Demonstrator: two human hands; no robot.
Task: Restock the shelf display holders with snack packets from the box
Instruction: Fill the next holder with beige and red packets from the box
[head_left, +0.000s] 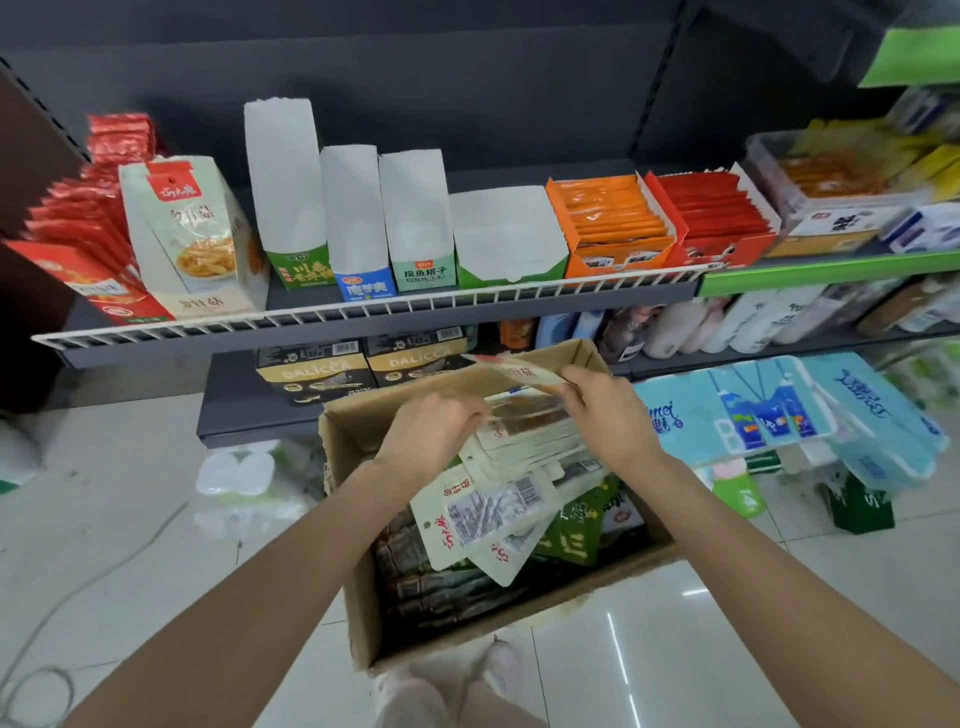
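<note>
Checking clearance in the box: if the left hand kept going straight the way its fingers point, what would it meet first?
The left hand points right, into the stack of cream packets it already touches; beyond that lies the right hand. Depth is hard to judge.

Both bare forearms reach forward and converge. The left hand (434, 434) curls its fingers downward, knuckles up; the right hand (605, 410) sits just beside it, farther right, fingers bent in a pinch.

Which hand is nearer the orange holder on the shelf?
Right. The right hand is over the box's far right corner, almost directly below the orange holder. The left hand is further left, over the box's middle.
</note>
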